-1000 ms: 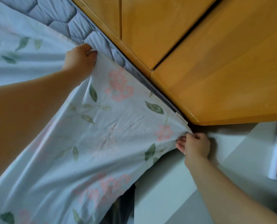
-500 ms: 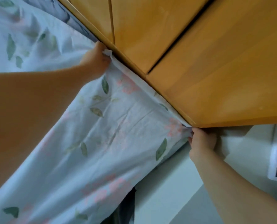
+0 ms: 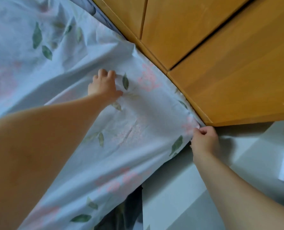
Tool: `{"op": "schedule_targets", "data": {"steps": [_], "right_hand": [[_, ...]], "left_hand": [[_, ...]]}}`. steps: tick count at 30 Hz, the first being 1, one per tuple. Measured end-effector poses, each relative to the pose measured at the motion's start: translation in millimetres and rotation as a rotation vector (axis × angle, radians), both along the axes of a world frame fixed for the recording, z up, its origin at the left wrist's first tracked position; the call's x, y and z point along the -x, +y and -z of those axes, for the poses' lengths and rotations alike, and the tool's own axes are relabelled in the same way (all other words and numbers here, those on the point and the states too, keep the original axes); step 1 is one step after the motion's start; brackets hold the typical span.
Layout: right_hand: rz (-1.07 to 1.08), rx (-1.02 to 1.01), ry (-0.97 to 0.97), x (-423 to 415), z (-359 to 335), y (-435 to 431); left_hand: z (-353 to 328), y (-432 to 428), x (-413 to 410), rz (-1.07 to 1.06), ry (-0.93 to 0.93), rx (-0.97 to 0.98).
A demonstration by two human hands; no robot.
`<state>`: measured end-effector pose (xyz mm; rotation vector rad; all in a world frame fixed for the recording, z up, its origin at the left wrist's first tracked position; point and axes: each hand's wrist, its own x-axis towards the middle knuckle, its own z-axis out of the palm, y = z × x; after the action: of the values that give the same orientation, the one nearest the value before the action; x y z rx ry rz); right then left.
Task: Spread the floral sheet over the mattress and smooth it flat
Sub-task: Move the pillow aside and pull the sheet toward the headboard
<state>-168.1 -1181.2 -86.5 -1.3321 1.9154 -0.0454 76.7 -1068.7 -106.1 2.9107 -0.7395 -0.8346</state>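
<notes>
Floral sheet [image 3: 124, 130] pulled to the mattress corner, both our hands on it.

Our right hand [image 3: 204, 141] pinches the sheet's corner between thumb and fingers, just below the wooden headboard [image 3: 229, 72]. Up and left of that grip, our left hand [image 3: 104, 85] presses on the fabric, fingers curled; whether it grips a fold, we cannot tell. A sliver of grey mattress [image 3: 94, 7] shows beyond the left hand, along the headboard. Sheet wrinkled between the two hands, and its edge hangs down below the right grip.
</notes>
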Motion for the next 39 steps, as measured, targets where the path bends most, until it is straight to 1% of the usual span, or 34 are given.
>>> {"op": "schedule_targets", "data": {"steps": [3, 4, 6, 8, 10, 13, 15, 19, 21, 24, 30, 34, 37, 39], "right_hand": [[0.08, 0.097, 0.047, -8.6, -10.6, 15.7], [0.049, 0.09, 0.02, -14.8, -12.9, 26.4], [-0.174, 0.012, -0.082, -41.4, -15.8, 48.0], [-0.407, -0.047, -0.133, -75.1, -19.4, 56.3], [-0.555, -0.076, -0.167, -111.4, -21.1, 60.2], [-0.669, -0.095, -0.161, -159.5, -20.1, 61.6], [-0.739, -0.091, -0.153, -188.0, -19.2, 65.0], [-0.837, -0.027, -0.169, -246.9, -14.5, 73.8], [-0.886, 0.002, -0.206, -279.0, -10.7, 77.3], [-0.944, 0.028, -0.261, -330.3, -8.2, 85.9], [-1.022, -0.005, -0.308, -423.8, 8.4, 106.7], [-1.012, -0.008, -0.328, -466.1, 25.1, 114.7], [-0.954, -0.006, -0.349, -486.7, 42.1, 115.7], [-0.861, -0.001, -0.383, -497.2, 50.6, 110.8]], "left_hand": [[0.9, 20.6, 2.3, 0.082, -0.001, 0.036], [-1.0, 25.7, 2.2, 0.112, 0.006, 0.038], [-7.0, 38.3, -3.5, 0.102, 0.02, 0.045], [-12.8, 46.1, -10.7, 0.039, 0.029, 0.071], [-17.9, 60.2, -21.7, -0.057, 0.033, 0.09], [-18.6, 82.5, -43.4, -0.166, 0.033, 0.13], [-17.8, 98.4, -59.0, -0.196, 0.02, 0.152], [-16.6, 128.4, -92.9, -0.36, -0.046, 0.193], [-14.3, 140.0, -110.9, -0.443, -0.078, 0.208], [-9.8, 156.7, -140.8, -0.532, -0.082, 0.21], [3.7, 189.5, -201.4, -0.665, -0.11, 0.158], [17.2, 200.9, -232.4, -0.787, -0.113, 0.182], [34.6, 211.4, -253.5, -0.991, -0.057, 0.223], [43.6, 220.7, -265.8, -1.178, -0.033, 0.374]]}}
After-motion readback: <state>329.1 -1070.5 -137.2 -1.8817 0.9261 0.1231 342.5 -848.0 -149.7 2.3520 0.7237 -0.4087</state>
